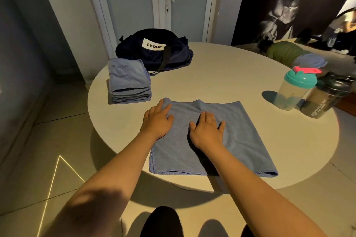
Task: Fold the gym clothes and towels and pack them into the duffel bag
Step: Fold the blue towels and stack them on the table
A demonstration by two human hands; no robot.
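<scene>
A blue towel (240,140) lies spread flat on the round white table (221,75), near its front edge. My left hand (157,119) presses flat on the towel's far left corner. My right hand (207,131) lies flat on the towel's middle, fingers spread. A stack of folded blue towels (129,82) sits at the table's left. Behind it stands a dark navy duffel bag (154,52) with a white label; whether it is zipped I cannot tell.
Two shaker bottles stand at the table's right edge: a clear one with a teal and pink lid (294,90) and a dark one (327,98). Green and blue cloth (287,54) lies beyond the table at right. A white door (154,0) is behind.
</scene>
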